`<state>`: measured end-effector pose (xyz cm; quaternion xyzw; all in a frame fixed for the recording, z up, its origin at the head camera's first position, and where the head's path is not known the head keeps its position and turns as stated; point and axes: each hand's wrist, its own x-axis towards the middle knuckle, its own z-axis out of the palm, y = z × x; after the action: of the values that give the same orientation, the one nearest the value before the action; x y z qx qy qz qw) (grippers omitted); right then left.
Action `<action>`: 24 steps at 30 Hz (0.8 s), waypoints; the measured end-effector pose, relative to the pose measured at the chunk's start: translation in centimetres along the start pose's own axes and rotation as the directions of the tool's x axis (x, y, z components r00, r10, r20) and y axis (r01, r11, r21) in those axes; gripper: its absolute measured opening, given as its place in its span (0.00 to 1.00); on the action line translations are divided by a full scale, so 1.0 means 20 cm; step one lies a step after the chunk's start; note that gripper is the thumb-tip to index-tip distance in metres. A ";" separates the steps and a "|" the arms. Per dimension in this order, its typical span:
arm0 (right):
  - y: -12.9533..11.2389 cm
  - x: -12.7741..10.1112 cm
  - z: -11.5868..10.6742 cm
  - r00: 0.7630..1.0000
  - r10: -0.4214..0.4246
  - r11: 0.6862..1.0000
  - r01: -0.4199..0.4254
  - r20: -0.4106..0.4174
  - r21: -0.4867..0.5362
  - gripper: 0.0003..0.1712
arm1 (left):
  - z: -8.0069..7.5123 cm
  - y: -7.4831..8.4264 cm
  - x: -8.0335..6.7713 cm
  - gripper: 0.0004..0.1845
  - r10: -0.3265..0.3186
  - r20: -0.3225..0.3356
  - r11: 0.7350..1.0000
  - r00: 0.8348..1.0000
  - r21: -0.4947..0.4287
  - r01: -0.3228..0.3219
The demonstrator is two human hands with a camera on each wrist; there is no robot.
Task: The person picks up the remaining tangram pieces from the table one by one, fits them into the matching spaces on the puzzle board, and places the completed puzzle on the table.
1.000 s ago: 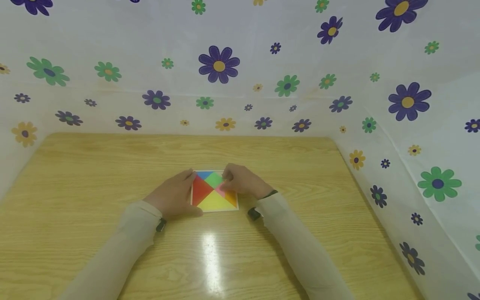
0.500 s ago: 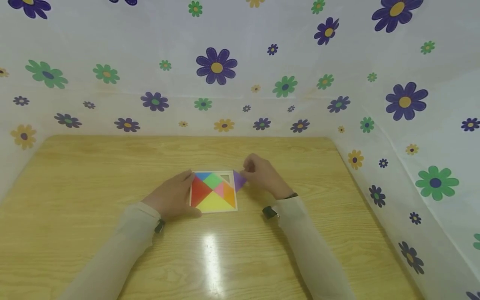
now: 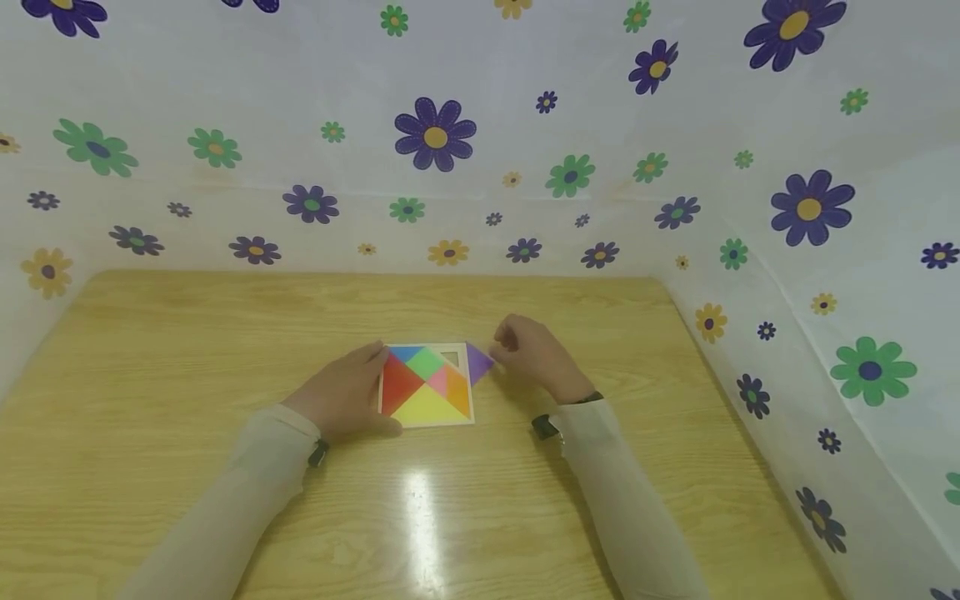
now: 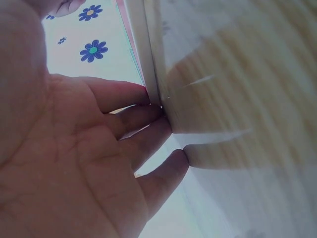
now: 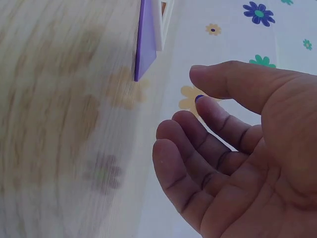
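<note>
**Purple piece out beside the puzzle tray**

A flower-printed white curtain walls in the pale wooden tabletop (image 3: pixel 187 350). At frame centre lies the square white-framed tangram tray of coloured pieces (image 3: pixel 427 385). The left hand (image 3: pixel 341 396) rests against its left edge, fingers straight. The purple triangular piece (image 3: pixel 477 361) lies just right of the tray; the right hand (image 3: pixel 536 358), loosely curled, holds nothing. Bracing the tray firmly seems wise.

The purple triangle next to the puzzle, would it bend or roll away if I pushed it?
The purple triangle probably stays stiff: the right wrist view shows a thin, flat plate with straight edges. It likely slides rather than rolls, since it has flat faces and the table looks glossy. It seems light, being so thin.
</note>
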<state>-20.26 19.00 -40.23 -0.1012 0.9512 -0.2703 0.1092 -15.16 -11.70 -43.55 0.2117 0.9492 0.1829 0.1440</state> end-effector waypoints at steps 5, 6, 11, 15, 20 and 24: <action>0.00 -0.01 0.02 0.997 -0.032 0.999 0.034 0.068 -0.041 0.15 | 0.00 0.00 0.00 0.63 0.008 0.007 1.000 1.000 -0.002 -0.008; 0.00 -0.01 0.02 0.995 -0.049 0.997 0.053 0.087 -0.049 0.16 | 0.00 -0.01 0.00 0.63 0.010 0.006 1.000 1.000 -0.002 -0.010; 0.01 -0.02 0.04 0.968 -0.188 0.976 0.203 0.167 -0.081 0.21 | 0.00 -0.01 0.00 0.63 0.019 0.001 1.000 1.000 -0.007 -0.019; 0.01 -0.03 0.05 0.956 -0.231 0.961 0.253 0.181 -0.112 0.24 | 0.00 -0.01 -0.01 0.63 0.026 -0.003 1.000 1.000 -0.001 -0.026; 0.00 -0.03 0.06 0.956 -0.223 0.957 0.252 0.191 -0.145 0.25 | 0.00 0.00 -0.01 0.62 0.033 -0.006 0.999 0.999 0.008 -0.033; -0.01 -0.03 0.05 0.952 -0.217 0.950 0.258 0.218 -0.178 0.26 | -0.01 0.00 -0.01 0.62 0.034 -0.005 0.999 0.999 0.006 -0.034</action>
<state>-19.34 18.47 -40.93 -0.2521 0.9393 -0.1710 0.1576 -15.03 -11.82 -43.37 0.2277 0.9463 0.1832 0.1378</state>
